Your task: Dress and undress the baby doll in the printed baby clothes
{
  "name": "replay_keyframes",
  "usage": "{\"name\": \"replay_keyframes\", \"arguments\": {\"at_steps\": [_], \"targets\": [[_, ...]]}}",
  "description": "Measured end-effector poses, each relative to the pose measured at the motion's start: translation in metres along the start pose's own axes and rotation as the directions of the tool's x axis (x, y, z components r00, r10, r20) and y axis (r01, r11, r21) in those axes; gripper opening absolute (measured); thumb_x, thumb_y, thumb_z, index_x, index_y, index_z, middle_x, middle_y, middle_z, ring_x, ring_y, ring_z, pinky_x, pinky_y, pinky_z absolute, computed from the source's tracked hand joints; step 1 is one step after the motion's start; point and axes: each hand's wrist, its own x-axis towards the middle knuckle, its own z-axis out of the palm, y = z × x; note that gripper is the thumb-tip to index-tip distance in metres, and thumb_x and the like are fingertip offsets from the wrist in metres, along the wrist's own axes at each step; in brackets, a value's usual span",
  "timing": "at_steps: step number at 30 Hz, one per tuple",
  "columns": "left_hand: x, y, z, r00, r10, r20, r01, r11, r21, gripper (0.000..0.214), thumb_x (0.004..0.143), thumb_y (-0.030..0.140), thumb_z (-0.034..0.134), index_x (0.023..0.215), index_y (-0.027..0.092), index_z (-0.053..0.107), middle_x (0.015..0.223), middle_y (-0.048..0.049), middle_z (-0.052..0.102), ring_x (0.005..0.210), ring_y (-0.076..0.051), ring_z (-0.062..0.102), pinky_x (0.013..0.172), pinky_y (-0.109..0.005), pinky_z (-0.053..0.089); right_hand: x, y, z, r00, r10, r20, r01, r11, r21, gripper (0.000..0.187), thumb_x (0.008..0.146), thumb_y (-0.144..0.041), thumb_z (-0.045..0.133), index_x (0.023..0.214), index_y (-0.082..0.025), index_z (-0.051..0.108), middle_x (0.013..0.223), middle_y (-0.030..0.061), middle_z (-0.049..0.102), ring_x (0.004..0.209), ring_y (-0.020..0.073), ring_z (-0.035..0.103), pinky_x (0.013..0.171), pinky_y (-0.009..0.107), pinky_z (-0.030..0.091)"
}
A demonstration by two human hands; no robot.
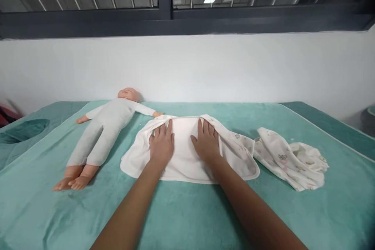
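A white baby garment or cloth (183,148) lies spread on the green bed cover, its upper sides folded inward and a small print showing along the right fold. My left hand (162,142) rests flat on its left part, fingers stretched away from me. On the right part lies my right hand (206,142), palm down, fingers extended. Nothing is gripped by either hand. To the left, a baby doll (107,129) with a white cloth body is on its back, one hand close to the cloth's upper left corner. A crumpled white printed cloth (290,160) touches or nearly touches the right end.
The green cover (187,218) spreads over the whole surface. Behind it stands a white wall (187,70) below a dark window frame (170,23) with bars beyond the glass. A hollow green fold (25,131) is at the far left, beside something red (7,115).
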Motion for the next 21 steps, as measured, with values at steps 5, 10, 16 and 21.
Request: {"name": "replay_keyframes", "arguments": {"at_steps": [5,10,16,21], "targets": [[-0.004,-0.001,-0.003,0.996,0.001,-0.087,0.004,0.999,0.052,0.059,0.098,0.041,0.033,0.154,0.027,0.023,0.152,-0.0135,0.039,0.129,-0.036,0.041,0.093,-0.052,0.046,-0.002,0.004,-0.002,0.986,-0.005,-0.165,-0.002,0.999,-0.043,0.075,0.093,-0.037,0.045,0.157,-0.015,0.013,0.160,0.0160,0.021,0.142,0.0369,0.026,0.110,0.053,0.029],[0.000,-0.004,0.005,0.999,0.004,-0.033,-0.003,0.999,0.044,0.067,0.095,0.051,0.039,0.155,0.028,0.022,0.155,-0.0125,0.036,0.132,-0.035,0.039,0.095,-0.051,0.045,0.005,0.013,0.002,0.991,-0.046,-0.124,0.039,0.998,-0.055,0.071,0.093,-0.036,0.044,0.156,-0.014,0.019,0.157,0.0175,0.027,0.139,0.0357,0.033,0.110,0.051,0.031],[0.008,-0.012,0.015,0.987,-0.034,0.159,0.038,0.999,-0.025,0.075,0.093,0.061,0.033,0.156,0.023,0.017,0.156,-0.0118,0.035,0.136,-0.036,0.036,0.104,-0.056,0.039,0.020,0.031,0.010,0.994,-0.108,0.029,0.108,0.994,-0.028,0.069,0.096,-0.042,0.038,0.155,-0.012,0.020,0.158,0.0155,0.026,0.143,0.0309,0.030,0.116,0.044,0.025],[0.016,-0.017,0.017,0.953,-0.006,0.304,0.018,0.999,-0.036,0.074,0.093,0.063,0.025,0.155,0.021,0.023,0.156,-0.0118,0.035,0.138,-0.036,0.035,0.109,-0.056,0.034,0.027,0.038,0.017,0.988,-0.117,0.098,0.115,0.993,0.031,0.064,0.098,-0.043,0.034,0.151,-0.008,0.031,0.155,0.0167,0.032,0.141,0.0300,0.034,0.116,0.042,0.026]]}}
